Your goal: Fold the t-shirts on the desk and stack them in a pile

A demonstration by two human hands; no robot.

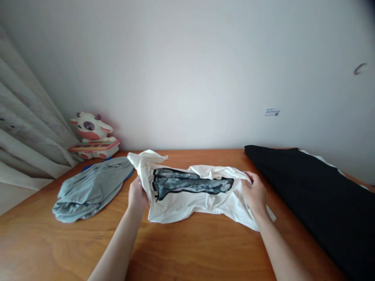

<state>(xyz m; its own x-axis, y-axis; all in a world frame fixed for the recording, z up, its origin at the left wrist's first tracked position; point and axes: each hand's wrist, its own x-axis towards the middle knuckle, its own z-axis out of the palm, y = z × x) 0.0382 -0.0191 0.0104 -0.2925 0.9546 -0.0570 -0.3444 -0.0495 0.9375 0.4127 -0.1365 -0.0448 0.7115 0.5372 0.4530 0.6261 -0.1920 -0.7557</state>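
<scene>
A white T-shirt with a dark grey printed panel is stretched sideways between my hands, bunched and creased, over the wooden table. My left hand grips its left end, where a loose flap of white cloth sticks up above the fingers. At the right end, my right hand is closed on the shirt's edge, thumb on the near side. Some fingers of both hands are hidden behind the cloth.
Grey folded clothing with a blue edge lies at the left. Behind it stands a cow-shaped toy keyboard. Black cloth covers the right side of the wooden table. A wall rises behind, and a curtain hangs far left.
</scene>
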